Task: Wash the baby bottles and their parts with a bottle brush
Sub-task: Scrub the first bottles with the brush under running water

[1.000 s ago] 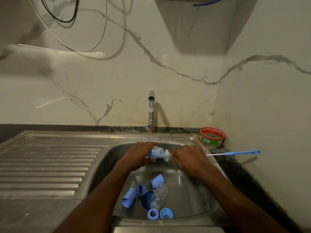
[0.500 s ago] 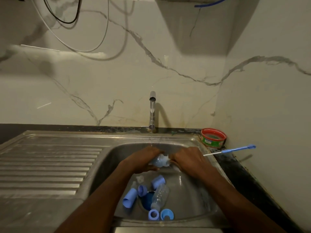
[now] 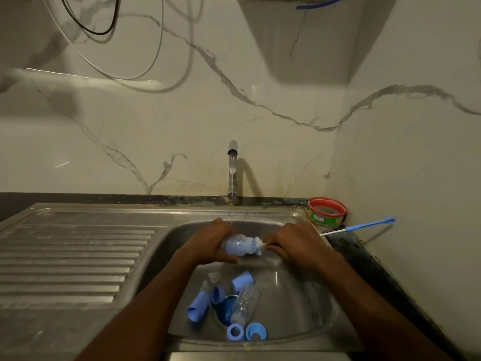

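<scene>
Best to keep the bottle (image 3: pixel 238 246) level under the thin stream from the tap (image 3: pixel 232 168), working the bottle brush (image 3: pixel 356 227) in and out in short strokes with a twist, so the bristles reach the base and the shoulder alike. Worth steadying the wrist against slipping (wet plastic, likely slick), and keeping the long blue handle, which juts out over the counter, from knocking the red-rimmed tub (image 3: pixel 327 211) just beside it.

Left hand (image 3: pixel 208 243) wrapped round the bottle's base end, gripping it sideways above the sink (image 3: pixel 307 295). Right hand (image 3: pixel 296 243) clenched on the brush's wire shaft close to the bottle's mouth, white bristles showing at the neck.

Small, clear, blue-tinted inside, speckled with droplets or suds; hard to tell which. Held over the back half of the basin, near the water stream. Down by the drain, a second clear bottle (image 3: pixel 244 304), blue caps (image 3: pixel 199 307) and rings (image 3: pixel 235 332), apparently yet to be scrubbed
</scene>
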Tool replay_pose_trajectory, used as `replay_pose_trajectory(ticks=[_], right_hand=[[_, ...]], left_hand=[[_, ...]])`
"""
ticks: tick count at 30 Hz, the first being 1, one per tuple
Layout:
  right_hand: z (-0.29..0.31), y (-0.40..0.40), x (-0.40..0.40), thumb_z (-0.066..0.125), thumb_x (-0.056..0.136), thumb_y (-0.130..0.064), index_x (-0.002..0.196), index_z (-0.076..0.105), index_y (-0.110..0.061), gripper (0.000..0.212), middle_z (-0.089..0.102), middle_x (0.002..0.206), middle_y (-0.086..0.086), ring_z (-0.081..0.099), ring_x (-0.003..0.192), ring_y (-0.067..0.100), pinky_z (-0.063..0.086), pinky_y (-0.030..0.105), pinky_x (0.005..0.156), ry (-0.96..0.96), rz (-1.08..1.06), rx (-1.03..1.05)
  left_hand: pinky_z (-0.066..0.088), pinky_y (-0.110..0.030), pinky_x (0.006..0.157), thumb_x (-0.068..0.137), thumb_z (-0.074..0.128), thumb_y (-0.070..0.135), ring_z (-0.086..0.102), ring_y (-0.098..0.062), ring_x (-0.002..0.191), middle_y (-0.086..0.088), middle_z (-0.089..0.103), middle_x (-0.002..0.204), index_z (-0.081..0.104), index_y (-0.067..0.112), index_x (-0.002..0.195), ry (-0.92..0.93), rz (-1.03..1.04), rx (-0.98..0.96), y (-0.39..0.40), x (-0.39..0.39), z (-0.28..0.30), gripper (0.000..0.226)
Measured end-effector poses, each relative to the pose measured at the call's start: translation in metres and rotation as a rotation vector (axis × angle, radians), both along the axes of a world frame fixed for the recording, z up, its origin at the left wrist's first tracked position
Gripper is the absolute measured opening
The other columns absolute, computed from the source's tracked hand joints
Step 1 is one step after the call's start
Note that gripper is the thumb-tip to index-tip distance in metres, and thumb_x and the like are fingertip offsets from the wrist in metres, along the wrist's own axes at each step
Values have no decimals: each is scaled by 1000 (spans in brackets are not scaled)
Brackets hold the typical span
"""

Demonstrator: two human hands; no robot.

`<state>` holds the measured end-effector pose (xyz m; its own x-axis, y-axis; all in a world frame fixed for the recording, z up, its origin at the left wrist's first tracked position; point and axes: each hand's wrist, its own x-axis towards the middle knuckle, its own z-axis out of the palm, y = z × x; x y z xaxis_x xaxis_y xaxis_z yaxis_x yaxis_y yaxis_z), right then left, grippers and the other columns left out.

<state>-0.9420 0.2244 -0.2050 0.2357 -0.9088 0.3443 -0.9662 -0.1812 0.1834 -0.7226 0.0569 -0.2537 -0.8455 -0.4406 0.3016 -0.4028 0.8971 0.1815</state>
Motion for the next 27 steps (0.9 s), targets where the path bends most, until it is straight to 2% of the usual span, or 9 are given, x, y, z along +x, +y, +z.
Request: replay_pose_trajectory(ticks=[4,7,9,16,18,21,24,25,27], right_hand=[[-22,-8,20,40,99,-57,113,66,-38,35,73,97,-5,68,88,18,30,29,65,84,-17,-109],[-30,-12,26,53,95,-51,105,71,-35,26,74,92,-5,69,82,17,35,28,63,18,-153,-184],[-32,-13,29,64,91,-48,100,75,-33,21,75,89,-5,70,79,14,42,26,64,-39,-274,-237],[-37,-20,30,57,96,-44,108,72,-27,26,72,108,-2,68,99,16,46,28,79,-173,-535,-131],[-34,-18,32,58,94,-46,106,72,-29,26,73,105,-3,69,95,16,40,27,71,-147,-527,-170],[-30,-14,36,58,94,-51,107,71,-30,29,72,104,-3,68,93,17,35,27,68,-120,-464,-203],[-26,-12,40,52,98,-53,113,69,-30,32,71,107,-3,66,97,16,44,29,76,-120,-385,-160],[-25,-11,41,51,99,-51,116,68,-30,32,70,109,-4,65,98,16,46,30,79,-107,-340,-143],[-25,-11,41,49,100,-51,118,65,-32,31,70,107,-4,65,96,18,43,30,73,-15,-244,-136]], left_hand=[[37,-28,102,70,81,58,45,-11,120,5,49,136,49,31,137,-62,-1,59,5,-7,-14,79],[40,-35,107,74,84,52,49,-14,117,-1,52,134,54,23,134,20,34,144,6,-10,-15,73],[39,-30,105,76,84,49,49,-11,117,-1,53,136,50,23,138,72,38,198,13,-15,-11,76],[35,-28,107,83,75,41,46,-12,129,0,48,147,39,27,149,23,-59,212,24,-17,3,76],[36,-29,109,85,77,37,46,-10,131,3,50,146,43,29,148,93,-73,188,22,-14,8,72],[44,-24,102,81,81,38,52,2,119,5,61,134,52,28,141,187,-109,99,17,-7,11,67],[48,-29,98,69,88,46,56,-3,112,5,64,123,36,28,148,229,-46,81,14,-2,9,97],[45,-33,101,65,89,50,53,-7,115,5,60,126,29,29,150,224,-2,57,14,-2,7,107],[35,-41,111,63,86,59,44,-13,127,3,49,139,19,30,154,175,76,-20,14,-5,0,116]])
